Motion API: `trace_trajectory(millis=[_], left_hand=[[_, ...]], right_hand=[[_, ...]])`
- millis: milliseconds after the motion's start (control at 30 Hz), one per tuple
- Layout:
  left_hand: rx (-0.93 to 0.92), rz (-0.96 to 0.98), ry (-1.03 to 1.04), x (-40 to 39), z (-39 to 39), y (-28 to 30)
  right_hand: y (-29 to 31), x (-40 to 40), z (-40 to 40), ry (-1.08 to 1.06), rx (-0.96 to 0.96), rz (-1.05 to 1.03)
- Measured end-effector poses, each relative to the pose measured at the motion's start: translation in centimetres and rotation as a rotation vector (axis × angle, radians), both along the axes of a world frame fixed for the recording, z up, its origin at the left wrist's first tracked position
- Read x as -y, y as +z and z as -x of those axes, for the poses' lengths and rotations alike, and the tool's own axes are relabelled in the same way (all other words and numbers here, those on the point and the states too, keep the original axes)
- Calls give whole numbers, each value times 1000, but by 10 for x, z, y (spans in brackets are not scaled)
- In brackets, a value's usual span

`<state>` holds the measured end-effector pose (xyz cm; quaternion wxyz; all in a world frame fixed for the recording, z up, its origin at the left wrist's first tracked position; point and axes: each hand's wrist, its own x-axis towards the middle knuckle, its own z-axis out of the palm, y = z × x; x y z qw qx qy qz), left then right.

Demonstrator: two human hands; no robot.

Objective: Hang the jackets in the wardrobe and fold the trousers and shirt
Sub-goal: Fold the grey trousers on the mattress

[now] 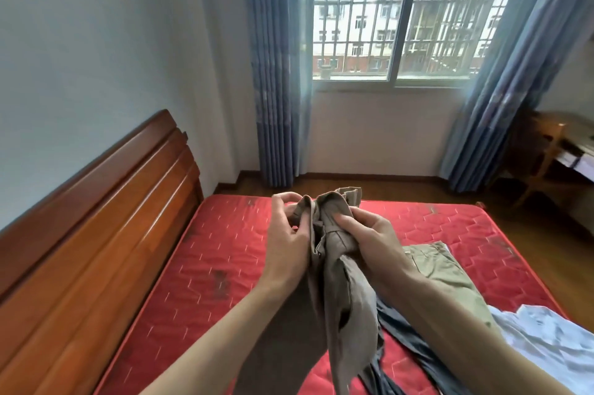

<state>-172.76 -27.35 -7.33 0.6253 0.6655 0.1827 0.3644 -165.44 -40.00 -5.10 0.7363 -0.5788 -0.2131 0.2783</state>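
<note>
A pair of khaki trousers (347, 295) hangs bunched in the air above the red mattress (205, 269). My left hand (287, 235) grips the waistband on its left side. My right hand (369, 237) pinches the fabric at the top right, thumb pressed into the cloth. Both hands are close together at the waist end, and the legs drop down toward me. A second khaki garment (450, 279) lies flat on the mattress to the right. A dark grey garment (414, 343) lies under the hanging trousers. A white shirt (546, 340) lies crumpled at the right edge.
A wooden headboard (96, 218) runs along the mattress's left side. Blue curtains (276, 73) frame a barred window (401, 12) ahead. A wooden desk and chair (553, 156) stand at the far right on the wood floor.
</note>
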Motion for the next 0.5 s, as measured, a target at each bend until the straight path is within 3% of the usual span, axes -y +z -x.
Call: trace_trajectory(millis=[133, 200, 333, 400, 500], left_hand=[[10, 81, -271, 18, 5, 7], [32, 82, -286, 17, 1, 6], [24, 398, -266, 8, -8, 14], [7, 526, -270, 1, -11, 18], [-62, 616, -226, -12, -16, 27]], right_hand=[[14, -2, 4, 51, -86, -125], [17, -4, 3, 124, -118, -154], [11, 7, -18, 206, -67, -49], [2, 22, -39, 126, 66, -29], [-19, 52, -81, -308, 211, -54]])
